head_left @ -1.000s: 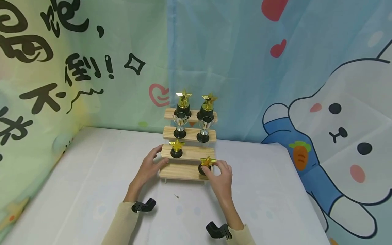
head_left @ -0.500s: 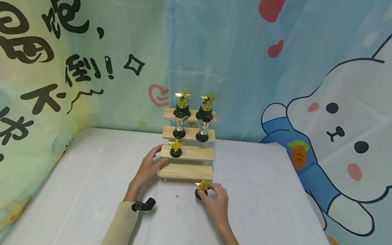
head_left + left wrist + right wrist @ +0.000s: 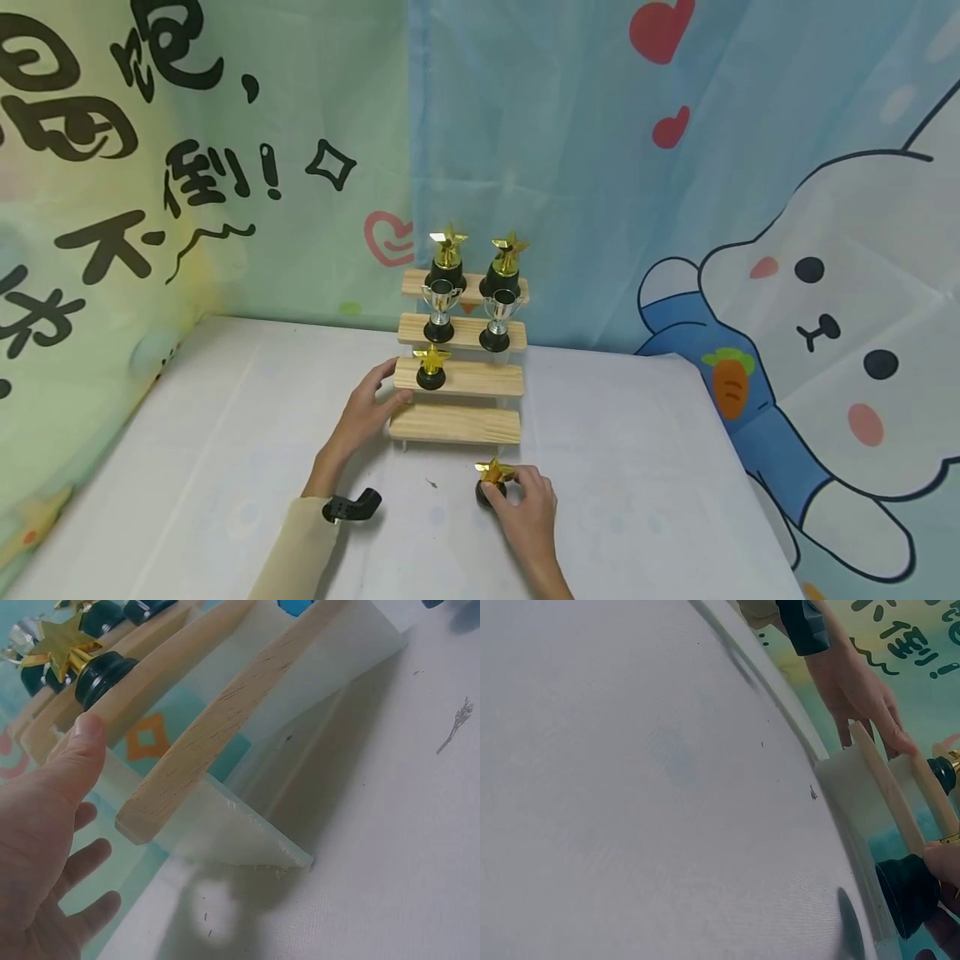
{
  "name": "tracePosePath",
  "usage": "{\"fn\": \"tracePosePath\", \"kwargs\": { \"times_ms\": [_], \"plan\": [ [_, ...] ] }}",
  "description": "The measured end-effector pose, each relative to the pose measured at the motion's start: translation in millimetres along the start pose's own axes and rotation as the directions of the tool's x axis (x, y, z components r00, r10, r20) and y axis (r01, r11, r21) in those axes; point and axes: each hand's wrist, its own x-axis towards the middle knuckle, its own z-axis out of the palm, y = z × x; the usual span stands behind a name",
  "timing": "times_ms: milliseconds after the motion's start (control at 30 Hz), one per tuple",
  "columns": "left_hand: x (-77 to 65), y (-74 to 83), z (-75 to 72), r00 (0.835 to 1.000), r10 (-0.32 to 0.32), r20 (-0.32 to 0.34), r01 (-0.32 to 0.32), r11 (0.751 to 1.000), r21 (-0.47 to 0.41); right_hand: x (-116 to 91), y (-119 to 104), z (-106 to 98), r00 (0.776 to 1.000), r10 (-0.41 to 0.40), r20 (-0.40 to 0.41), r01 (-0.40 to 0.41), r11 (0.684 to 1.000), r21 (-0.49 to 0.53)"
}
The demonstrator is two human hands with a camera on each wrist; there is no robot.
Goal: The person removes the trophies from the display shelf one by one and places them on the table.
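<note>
A wooden tiered display stand [image 3: 453, 425] with clear side panels stands against the backdrop. My left hand [image 3: 365, 417] holds its left end at the second tier from the bottom. In the left wrist view, the thumb [image 3: 88, 739] presses that board's edge while several fingers [image 3: 94, 859] spread loosely below; the index finger is hidden. In front of the stand, my right hand [image 3: 531, 521] pinches a small gold star trophy [image 3: 492, 492] with a black base. The right wrist view shows its black base [image 3: 907, 892]; whether it touches the table cannot be told.
Another small star trophy [image 3: 431, 377] stands on the second tier from the bottom. Two silver cup trophies [image 3: 439, 321] occupy the tier above, and two larger star trophies [image 3: 447, 268] the top. A white cloth covers the table [image 3: 645, 467]; a printed backdrop [image 3: 562, 167] rises behind.
The right hand has taken the small star trophy off the bottom tier's right end and brought it forward, in front of the stand. The left hand has stayed at the stand.
</note>
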Motion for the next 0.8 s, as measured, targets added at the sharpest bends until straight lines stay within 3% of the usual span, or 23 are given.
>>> {"fn": "tracePosePath", "kwargs": {
  "times_ms": [333,800],
  "plan": [
    [-0.2,-0.6,-1.6,0.999,-0.035,0.028,0.036,0.999,-0.029,0.9,-0.8,-0.1,0.999,0.019,0.044,-0.019,1.000,0.001],
    [-1.4,-1.4,-1.8,0.999,-0.031,0.030,0.031,0.999,-0.024,-3.2,4.5,5.0,0.995,0.040,0.089,-0.030,0.994,-0.105]
  ]
}}
